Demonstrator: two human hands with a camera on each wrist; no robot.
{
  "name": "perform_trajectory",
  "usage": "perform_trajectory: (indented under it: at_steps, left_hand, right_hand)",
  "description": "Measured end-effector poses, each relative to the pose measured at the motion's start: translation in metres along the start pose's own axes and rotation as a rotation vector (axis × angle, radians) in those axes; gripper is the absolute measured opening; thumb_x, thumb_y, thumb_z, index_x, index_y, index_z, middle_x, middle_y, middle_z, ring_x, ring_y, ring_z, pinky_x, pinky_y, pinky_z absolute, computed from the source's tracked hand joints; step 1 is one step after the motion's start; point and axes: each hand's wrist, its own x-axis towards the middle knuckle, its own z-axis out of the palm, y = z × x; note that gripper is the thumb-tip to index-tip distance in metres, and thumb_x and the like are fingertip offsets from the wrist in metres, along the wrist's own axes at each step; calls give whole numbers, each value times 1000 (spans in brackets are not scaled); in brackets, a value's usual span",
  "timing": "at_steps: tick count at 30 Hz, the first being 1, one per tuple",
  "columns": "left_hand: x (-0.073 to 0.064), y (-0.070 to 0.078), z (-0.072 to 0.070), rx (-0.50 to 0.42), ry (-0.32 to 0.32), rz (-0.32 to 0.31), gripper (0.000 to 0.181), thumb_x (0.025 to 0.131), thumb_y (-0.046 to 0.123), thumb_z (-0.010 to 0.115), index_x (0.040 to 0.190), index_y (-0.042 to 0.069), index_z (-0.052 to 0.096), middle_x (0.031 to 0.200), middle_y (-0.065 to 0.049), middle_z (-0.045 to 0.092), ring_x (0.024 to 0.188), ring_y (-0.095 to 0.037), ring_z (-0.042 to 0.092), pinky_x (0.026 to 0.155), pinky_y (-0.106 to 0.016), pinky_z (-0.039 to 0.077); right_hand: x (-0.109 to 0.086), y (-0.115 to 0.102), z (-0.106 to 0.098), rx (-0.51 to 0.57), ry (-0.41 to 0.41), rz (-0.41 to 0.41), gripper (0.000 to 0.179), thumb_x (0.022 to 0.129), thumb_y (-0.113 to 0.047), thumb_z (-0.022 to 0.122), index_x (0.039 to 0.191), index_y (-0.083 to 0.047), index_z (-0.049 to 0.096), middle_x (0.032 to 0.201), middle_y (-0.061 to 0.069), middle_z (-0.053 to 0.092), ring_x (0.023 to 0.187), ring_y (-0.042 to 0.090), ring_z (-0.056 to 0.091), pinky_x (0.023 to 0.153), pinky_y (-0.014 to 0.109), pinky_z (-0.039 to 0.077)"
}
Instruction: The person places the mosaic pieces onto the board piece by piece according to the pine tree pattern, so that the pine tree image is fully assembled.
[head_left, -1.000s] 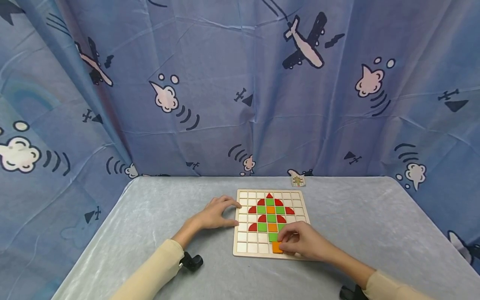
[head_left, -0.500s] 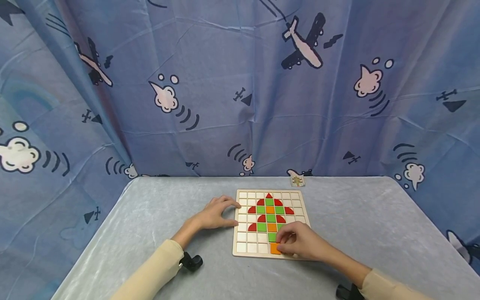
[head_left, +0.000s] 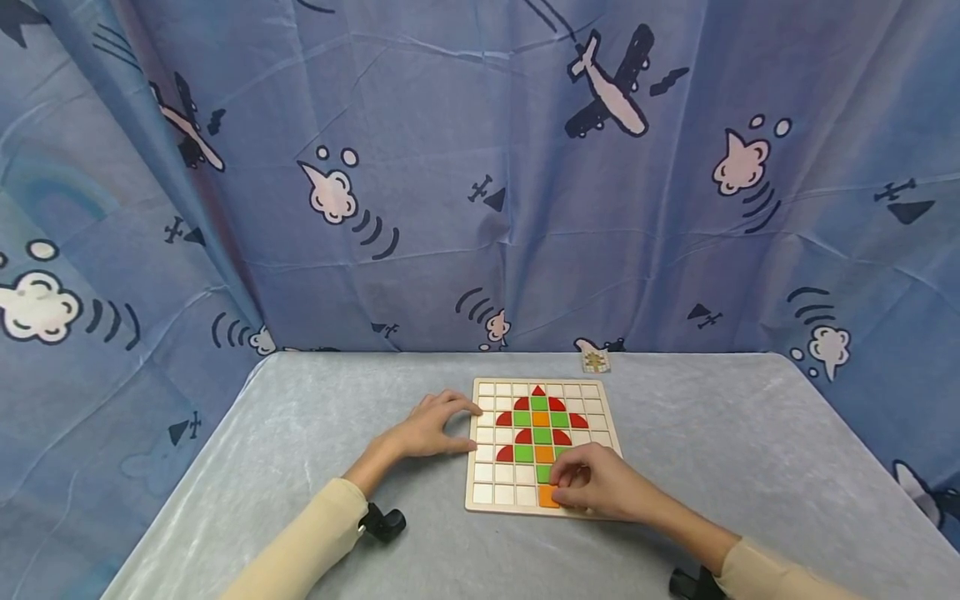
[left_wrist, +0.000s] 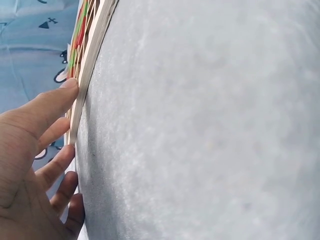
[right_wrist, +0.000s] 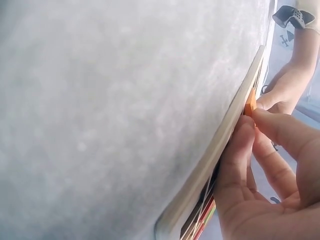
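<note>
A square wooden grid board (head_left: pixel 483 495) lies on the table, with red, green and orange pieces forming a tree shape in it. My right hand (head_left: pixel 603 483) is over its lower right part, thumb and fingertips pinching an orange square tile (head_left: pixel 548 496) at the front row. In the right wrist view the same orange tile (right_wrist: pixel 250 102) stands slightly proud of the board at the thumb tip. My left hand (head_left: pixel 431 427) rests its thumb and fingertips along the board's left edge, fingers loosely spread. Board cells beneath my right hand are hidden.
A small patterned card (head_left: pixel 596 361) lies at the table's back edge, behind the board. Grey cloth (head_left: pixel 360 533) covers the table. Behind it hangs a blue curtain (head_left: pixel 420 167) with airplane prints. A black wrist camera (head_left: pixel 384 523) sits on the left wrist.
My right hand has shifted slightly left with the orange tile, bringing it under the green column. The left hand has stayed at the board's edge.
</note>
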Motion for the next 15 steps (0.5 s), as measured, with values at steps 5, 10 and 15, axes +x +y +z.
perform_trajectory:
  at_steps: [5,10,15]
  left_hand:
    - [-1,0,-1,0,0,2,52,85,41,75,133,27,59,143,-2,50,128,-28,43,110,-53,36]
    - [-7,-3,-3,2,17,35,54,85,39,76,134,23,58,143,-4,51,132,-30,43,111,-53,35]
    - [-32,-12,-12,-13,46,32,58,85,36,77,137,20,56,145,-7,50,136,-32,43,113,-57,33]
  right_hand:
    - [-1,0,-1,16,-8,14,14,84,-17,78,91,-7,72,77,1,65,65,5,55,56,18,47]
    - [-6,3,-7,35,-3,11,15,84,-17,78,93,-7,72,80,2,66,69,5,57,60,19,50]
    - [-21,13,-21,30,33,26,16,88,-21,75,96,-8,71,85,4,66,69,4,59,61,20,52]
